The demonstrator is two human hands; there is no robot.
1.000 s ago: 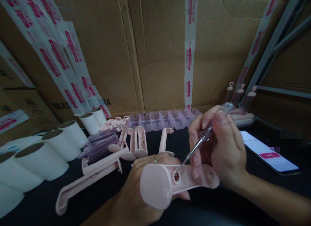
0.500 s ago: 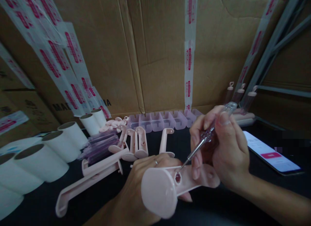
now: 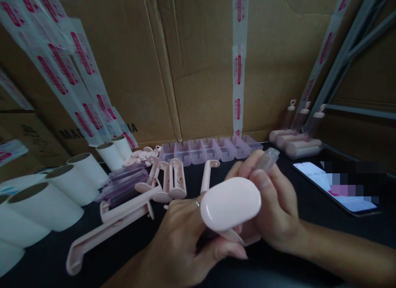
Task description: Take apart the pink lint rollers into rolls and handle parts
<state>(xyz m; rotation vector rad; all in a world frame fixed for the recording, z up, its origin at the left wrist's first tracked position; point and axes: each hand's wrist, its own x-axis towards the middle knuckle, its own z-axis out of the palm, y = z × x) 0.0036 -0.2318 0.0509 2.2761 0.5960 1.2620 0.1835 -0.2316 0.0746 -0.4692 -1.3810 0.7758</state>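
My left hand (image 3: 185,242), with a ring on one finger, is closed around a pink plastic bracket (image 3: 230,203). The bracket's rounded end plate faces me and hides most of its arm. On the far side of the plate, my right hand (image 3: 280,207) grips the clear handle of a screwdriver (image 3: 268,159). Behind the hands and the plate, the screwdriver's shaft and tip are out of sight, so I cannot tell whether it touches the bracket. More pink brackets (image 3: 177,180) lie on the dark table just beyond my left hand.
White rolls (image 3: 63,197) stand along the left. Near them lie purple translucent pieces (image 3: 123,185) and small pink parts (image 3: 140,156). Purple open trays (image 3: 198,152) line the cardboard (image 3: 201,73) at the back. Pink cylinders (image 3: 303,147) and a lit phone (image 3: 334,187) lie right.
The bracket has turned so its end plate faces me and its hole is hidden. My right hand has moved left and down, and the screwdriver's shaft has gone out of sight.
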